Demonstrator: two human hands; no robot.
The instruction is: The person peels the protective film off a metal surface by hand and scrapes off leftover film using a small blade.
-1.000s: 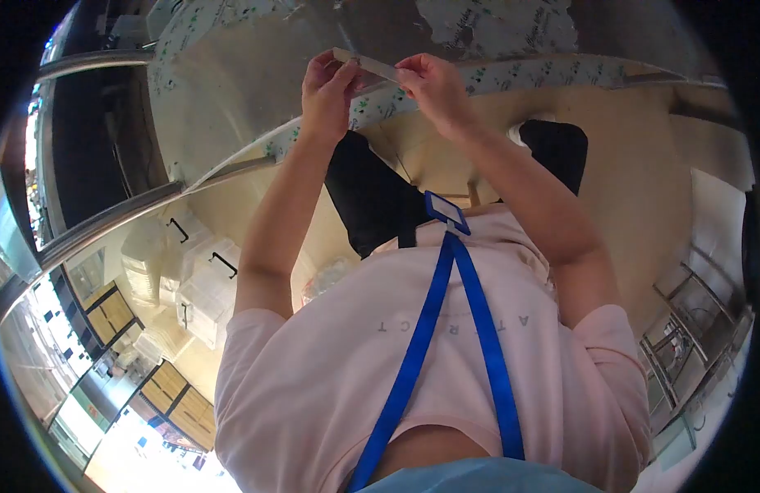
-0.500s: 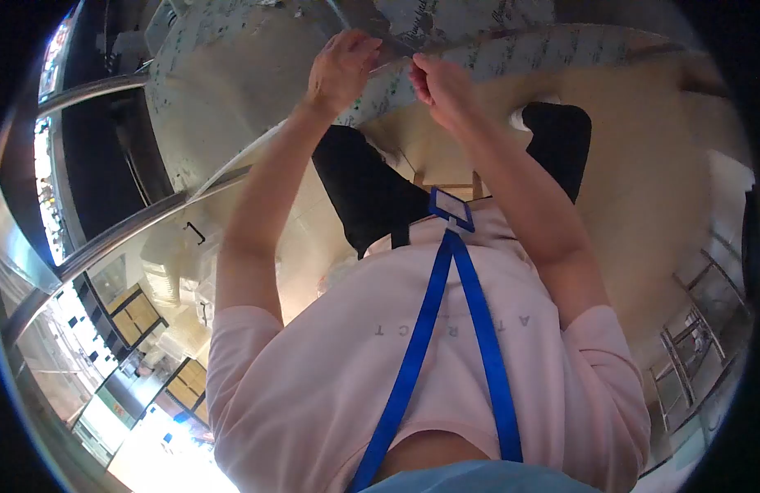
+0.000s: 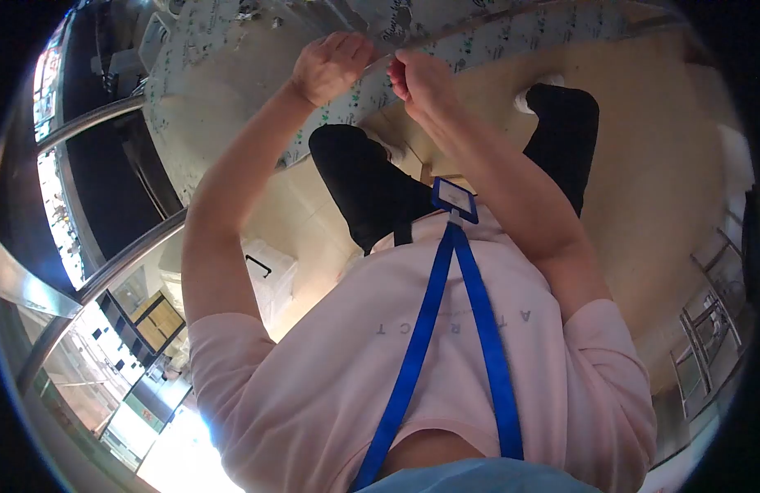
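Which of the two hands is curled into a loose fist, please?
The right hand: its fingers fold inward, while the left hand is flatter, its back toward the camera.

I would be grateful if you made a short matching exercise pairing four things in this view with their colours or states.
Column one
1. Lanyard
2. Trousers
3. Shirt
4. Right hand

Column two
A. Pale pink
B. Fingers curled in, close beside the left hand
C. Bright blue
D. Black

Right pairs: 1-C, 2-D, 3-A, 4-B.
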